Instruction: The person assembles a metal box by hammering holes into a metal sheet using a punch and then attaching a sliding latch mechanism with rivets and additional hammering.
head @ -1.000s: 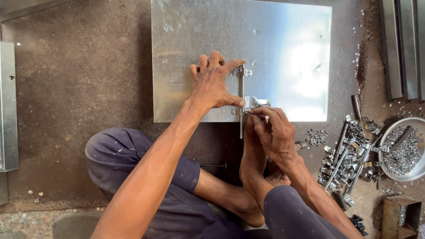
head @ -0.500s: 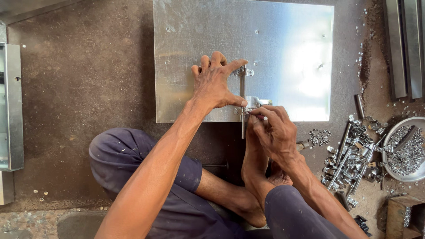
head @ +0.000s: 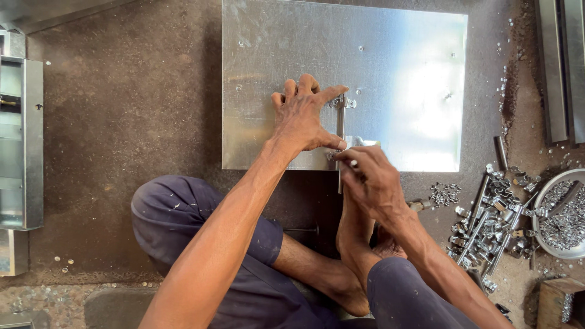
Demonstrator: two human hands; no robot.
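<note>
floor: one metal sheet (head: 396, 79), two hands

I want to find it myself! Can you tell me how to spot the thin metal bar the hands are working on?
Look at the big shiny metal sheet on the dark floor. At its near edge the left hand presses flat, and the right hand pinches something small beside it. The thin bar stands upright between them on the sheet, unlike the loose ones piled at the right.
</note>
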